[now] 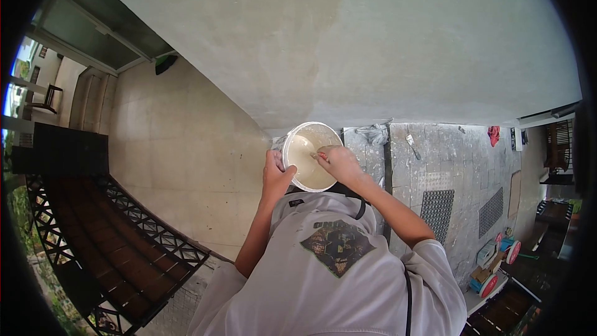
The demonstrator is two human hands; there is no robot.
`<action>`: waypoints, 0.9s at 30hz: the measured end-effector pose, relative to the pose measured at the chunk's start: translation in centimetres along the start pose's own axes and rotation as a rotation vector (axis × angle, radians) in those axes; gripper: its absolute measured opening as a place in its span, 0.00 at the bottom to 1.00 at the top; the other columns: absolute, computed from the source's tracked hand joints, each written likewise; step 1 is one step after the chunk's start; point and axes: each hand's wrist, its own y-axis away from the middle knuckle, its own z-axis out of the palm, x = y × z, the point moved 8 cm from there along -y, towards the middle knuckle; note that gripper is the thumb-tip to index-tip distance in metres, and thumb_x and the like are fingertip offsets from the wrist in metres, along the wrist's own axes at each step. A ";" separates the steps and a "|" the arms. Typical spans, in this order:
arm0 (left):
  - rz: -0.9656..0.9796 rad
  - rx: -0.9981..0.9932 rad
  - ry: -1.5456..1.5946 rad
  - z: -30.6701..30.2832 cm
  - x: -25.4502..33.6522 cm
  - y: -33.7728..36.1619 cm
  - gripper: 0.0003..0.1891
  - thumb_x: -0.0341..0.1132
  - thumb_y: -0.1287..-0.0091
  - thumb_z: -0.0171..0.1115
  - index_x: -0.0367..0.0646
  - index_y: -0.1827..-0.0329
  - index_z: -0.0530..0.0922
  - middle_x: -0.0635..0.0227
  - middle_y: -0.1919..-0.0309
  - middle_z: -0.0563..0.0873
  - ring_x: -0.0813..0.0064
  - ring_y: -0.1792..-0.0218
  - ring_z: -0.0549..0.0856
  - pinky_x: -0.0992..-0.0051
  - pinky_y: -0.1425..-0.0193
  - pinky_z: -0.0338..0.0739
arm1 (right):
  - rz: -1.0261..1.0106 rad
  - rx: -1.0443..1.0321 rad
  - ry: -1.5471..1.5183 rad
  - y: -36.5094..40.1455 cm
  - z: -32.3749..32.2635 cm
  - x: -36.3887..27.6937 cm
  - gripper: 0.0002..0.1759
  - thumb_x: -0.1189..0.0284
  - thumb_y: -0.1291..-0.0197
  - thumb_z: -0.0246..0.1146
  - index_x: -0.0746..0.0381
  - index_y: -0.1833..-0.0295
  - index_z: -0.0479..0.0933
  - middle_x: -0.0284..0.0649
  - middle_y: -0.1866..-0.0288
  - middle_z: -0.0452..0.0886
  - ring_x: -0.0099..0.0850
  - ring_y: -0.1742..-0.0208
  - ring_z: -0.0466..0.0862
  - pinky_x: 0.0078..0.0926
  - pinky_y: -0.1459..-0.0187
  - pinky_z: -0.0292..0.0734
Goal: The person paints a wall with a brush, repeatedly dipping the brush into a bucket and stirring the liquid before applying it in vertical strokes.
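Note:
A white plastic bucket (312, 188) holding a pale cream liquid (303, 151) is in front of my body, close to the wall. My left hand (278, 175) grips the bucket's left side, thumb over the rim. Over the bucket's right side reaches my right hand (341, 163), its fingers closed on a small tool with a reddish handle (323, 156). The tool's lower end points into the bucket; its kind is hard to make out.
A pale wall (398, 43) with a damp-looking darker patch rises ahead. On the grey paving to the right lie a scraper-like tool (413, 147), dark mats (438, 211) and a red cloth (494, 135). Crumpled plastic (375, 134) sits by the wall. A dark slatted bench (112, 236) stands left.

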 end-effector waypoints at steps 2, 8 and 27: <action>0.004 0.006 0.032 -0.1 0.1 0.3 0.18 0.25 0.50 0.64 0.41 0.59 0.66 0.74 0.74 0.67 0.83 0.73 0.66 0.79 0.68 0.65 | 0.054 0.091 -0.121 0.7 -2.9 0.6 0.14 0.63 0.37 0.60 0.62 0.62 0.83 0.46 0.71 0.84 0.40 0.68 0.84 0.37 0.63 0.78; 0.033 0.057 0.145 0.1 0.4 1.3 0.18 0.23 0.49 0.62 0.42 0.58 0.65 0.76 0.73 0.66 0.84 0.73 0.65 0.80 0.68 0.63 | 0.331 0.332 -0.827 4.7 -5.6 7.5 0.17 0.61 0.33 0.59 0.65 0.63 0.83 0.35 0.76 0.82 0.19 0.78 0.75 0.18 0.75 0.67; -0.161 0.042 0.278 7.1 0.7 8.1 0.17 0.24 0.43 0.58 0.42 0.53 0.65 0.72 0.66 0.75 0.84 0.69 0.74 0.80 0.69 0.72 | 0.561 0.404 -1.570 18.3 -1.8 18.0 0.16 0.59 0.33 0.60 0.62 0.62 0.77 0.35 0.78 0.80 0.19 0.80 0.77 0.15 0.77 0.68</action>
